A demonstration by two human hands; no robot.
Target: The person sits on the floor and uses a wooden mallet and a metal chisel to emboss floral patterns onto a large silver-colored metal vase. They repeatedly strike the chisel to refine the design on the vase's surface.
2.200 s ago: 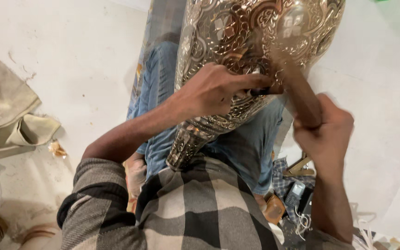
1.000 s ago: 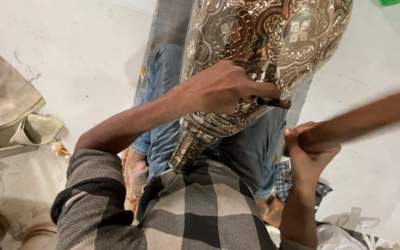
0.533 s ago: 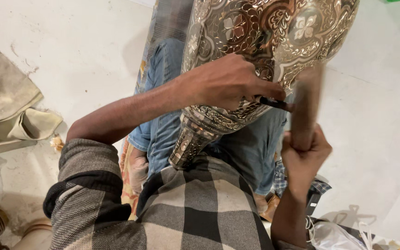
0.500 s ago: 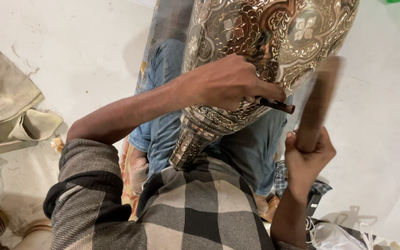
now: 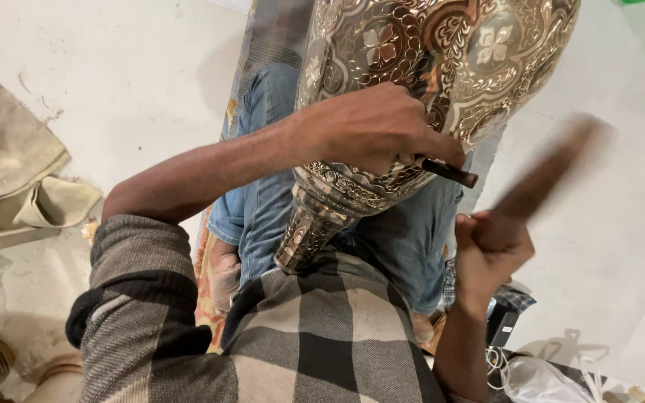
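Here, the left hand (image 5: 371, 127) pinches a thin dark chisel (image 5: 449, 172) against an ornate engraved metal vase (image 5: 427, 67) filling the upper centre, resting across denim-clad legs (image 5: 404, 239). At centre right, the right hand (image 5: 490, 250) is clenched around a blurred wooden mallet (image 5: 554, 168).

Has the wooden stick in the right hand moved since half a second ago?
Yes. The wooden stick has swung from nearly upright to leaning right, away from the engraved metal vase.

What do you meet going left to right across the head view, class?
Folded beige cloth → left hand on the engraved metal vase → dark punch → right hand → blurred wooden mallet.
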